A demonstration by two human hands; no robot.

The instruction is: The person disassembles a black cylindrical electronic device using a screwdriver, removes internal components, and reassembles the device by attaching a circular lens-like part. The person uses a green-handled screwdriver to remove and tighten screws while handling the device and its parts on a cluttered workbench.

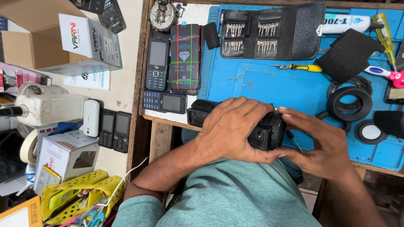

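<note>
Camera body (256,132), black, w/ lens off, sits at the near edge of the blue repair mat (294,90), held between both hands just above the person's lap.

Head view: left hand (233,128) wraps over the top of the body, fingers curled down its far side, thumb underneath — a full closed grip. Right hand (324,145) pinches the right end, fingertips on the upper corner, and appears to carry a thin screwdriver (293,140) whose tip pokes out below the body; how firmly it's held can't be told.

Handling, as a guess: rigid plastic/metal shell, moderately heavy for its size, textured grip side so not very slippery. Fragile though: open mount and innards are exposed, so best held by the outer shell and grip bulge, not the openings.

Far on the mat: loose tiny screws (246,80), open bit wallet (269,33), yellow-handled tool (301,67), black lens rings (349,103) at right. Left of the mat: keypad phones (158,63) and a boxed phone w/ rubber bands (184,56).
</note>
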